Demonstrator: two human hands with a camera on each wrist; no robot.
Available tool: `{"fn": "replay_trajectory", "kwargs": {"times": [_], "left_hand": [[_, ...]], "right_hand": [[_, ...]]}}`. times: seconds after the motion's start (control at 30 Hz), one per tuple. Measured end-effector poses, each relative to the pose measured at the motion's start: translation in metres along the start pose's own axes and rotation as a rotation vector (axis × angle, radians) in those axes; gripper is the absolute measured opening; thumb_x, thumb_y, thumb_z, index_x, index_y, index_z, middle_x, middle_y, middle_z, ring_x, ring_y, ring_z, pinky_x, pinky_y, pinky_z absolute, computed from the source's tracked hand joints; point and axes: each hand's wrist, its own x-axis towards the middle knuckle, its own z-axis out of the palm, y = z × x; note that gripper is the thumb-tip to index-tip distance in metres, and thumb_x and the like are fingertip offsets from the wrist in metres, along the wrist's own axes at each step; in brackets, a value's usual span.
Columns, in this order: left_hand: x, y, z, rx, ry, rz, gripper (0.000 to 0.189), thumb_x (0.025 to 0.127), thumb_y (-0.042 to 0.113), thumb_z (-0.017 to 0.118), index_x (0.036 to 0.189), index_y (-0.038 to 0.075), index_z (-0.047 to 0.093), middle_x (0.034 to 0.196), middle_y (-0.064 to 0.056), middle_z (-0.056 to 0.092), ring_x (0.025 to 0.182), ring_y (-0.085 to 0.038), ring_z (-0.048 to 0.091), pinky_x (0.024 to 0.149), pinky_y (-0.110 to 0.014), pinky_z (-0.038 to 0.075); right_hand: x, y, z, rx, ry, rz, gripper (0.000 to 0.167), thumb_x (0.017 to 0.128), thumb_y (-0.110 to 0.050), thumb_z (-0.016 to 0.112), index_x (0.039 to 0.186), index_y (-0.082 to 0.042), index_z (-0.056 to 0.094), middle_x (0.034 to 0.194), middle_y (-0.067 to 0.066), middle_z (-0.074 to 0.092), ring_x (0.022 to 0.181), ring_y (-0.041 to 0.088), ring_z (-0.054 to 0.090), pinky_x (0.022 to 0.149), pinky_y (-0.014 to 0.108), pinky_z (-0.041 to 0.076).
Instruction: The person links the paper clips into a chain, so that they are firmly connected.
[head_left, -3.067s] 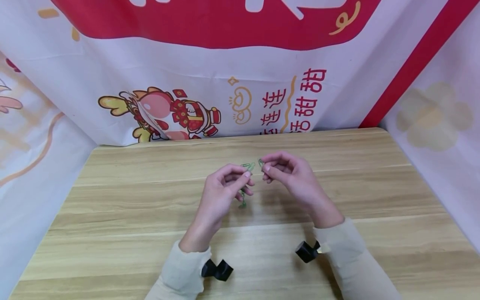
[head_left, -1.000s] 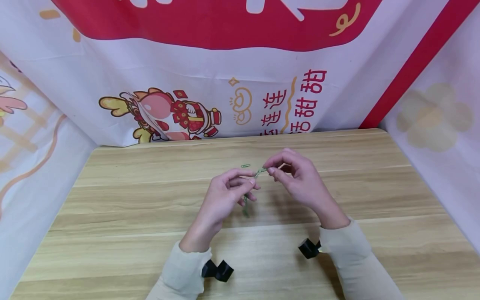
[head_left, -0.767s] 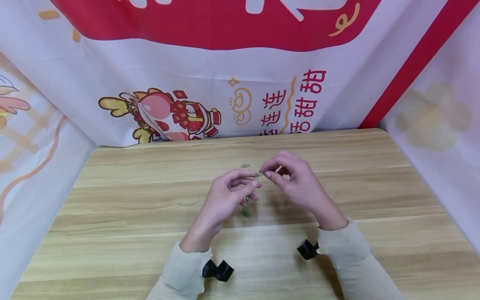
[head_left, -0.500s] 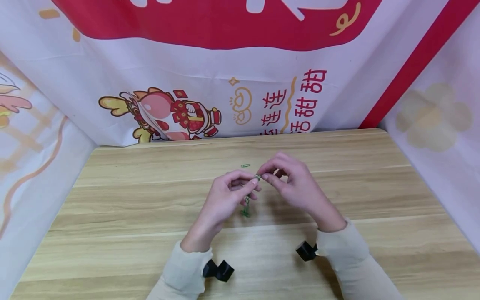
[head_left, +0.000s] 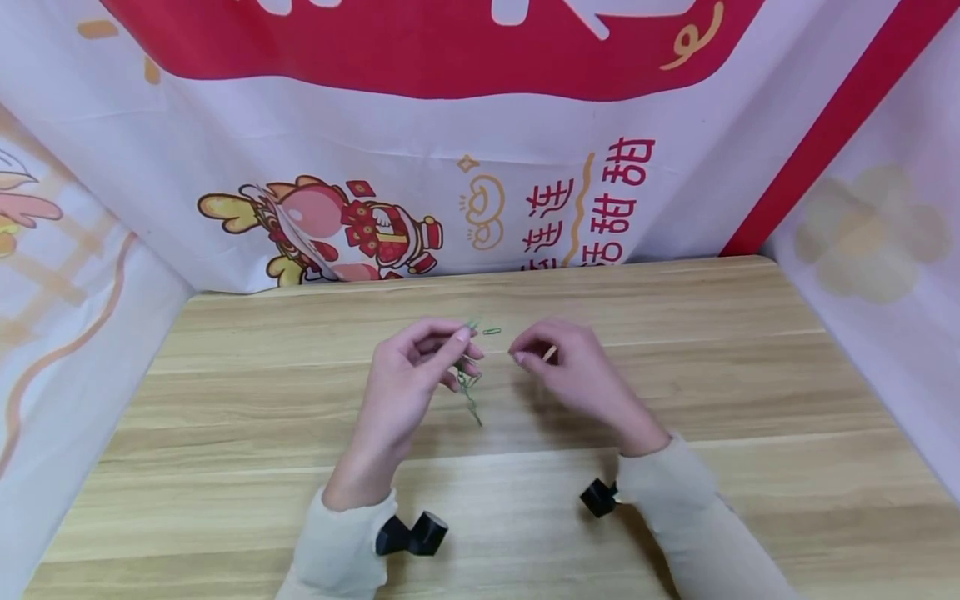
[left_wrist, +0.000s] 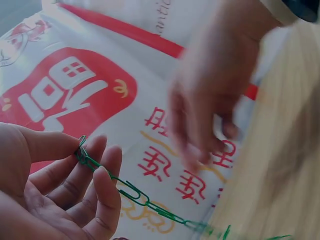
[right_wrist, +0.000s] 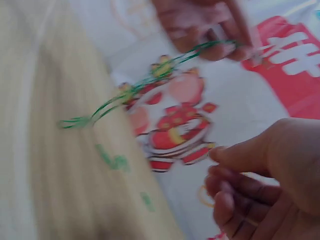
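Note:
My left hand (head_left: 408, 375) pinches the upper end of a chain of green paper clips (head_left: 467, 387) between thumb and index finger. In the left wrist view the linked paper clips (left_wrist: 132, 192) run down past the other fingers toward the wooden table. The right wrist view shows the same chain blurred, hanging from the left hand (right_wrist: 210, 30). My right hand (head_left: 573, 367) is apart from it on the right, fingers loosely curled, thumb near the index fingertip, nothing visible between them. One loose green paper clip (head_left: 492, 331) lies on the table between the hands.
The wooden table (head_left: 247, 467) reaches back to a white printed cloth (head_left: 420, 125) with red shapes and a cartoon figure. Cloth walls also stand at left and right. Black wrist cameras (head_left: 427, 533) sit at both cuffs.
The left hand has moved left and slightly up with the chain, away from the right hand, which was pinching at the chain's upper end. The right hand has let go. The loose paper clip stays put.

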Motion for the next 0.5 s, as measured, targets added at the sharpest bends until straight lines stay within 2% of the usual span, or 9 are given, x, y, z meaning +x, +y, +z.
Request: {"fn": "replay_trajectory", "kwargs": {"times": [0.13,0.27,0.37,0.5], "left_hand": [[0.000,0.002,-0.005,-0.014,0.009,-0.009,0.018,0.106,0.013,0.068,0.121,0.003,0.072,0.097,-0.001,0.080,0.083,-0.018,0.075,0.069,-0.027,0.059],[0.002,0.000,-0.006,-0.020,0.012,-0.040,0.019,0.106,0.015,0.069,0.122,0.005,0.072,0.101,-0.005,0.080,0.084,-0.018,0.074,0.069,-0.027,0.059],[0.003,-0.001,-0.006,-0.027,0.017,-0.047,0.019,0.106,0.016,0.069,0.122,0.005,0.073,0.100,-0.006,0.080,0.084,-0.019,0.074,0.068,-0.026,0.058],[0.003,-0.001,-0.006,-0.025,0.017,-0.050,0.019,0.106,0.015,0.069,0.122,0.005,0.073,0.097,-0.002,0.080,0.086,-0.023,0.075,0.067,-0.025,0.058]], "right_hand": [[0.010,0.004,0.030,-0.191,-0.096,-0.035,0.015,0.097,-0.012,0.078,0.112,-0.010,0.079,0.105,0.002,0.074,0.093,0.016,0.067,0.085,0.035,0.060],[0.019,0.006,0.055,-0.392,-0.123,-0.068,0.021,0.097,-0.017,0.080,0.117,-0.012,0.079,0.104,0.002,0.068,0.087,0.017,0.061,0.078,0.037,0.057],[0.023,0.006,0.066,-0.454,-0.119,-0.094,0.022,0.096,-0.018,0.081,0.116,-0.010,0.078,0.100,0.004,0.064,0.083,0.018,0.055,0.073,0.038,0.054],[0.027,0.004,0.072,-0.445,-0.120,-0.088,0.020,0.096,-0.019,0.083,0.112,-0.010,0.076,0.097,0.004,0.061,0.083,0.019,0.054,0.074,0.038,0.054]]}}
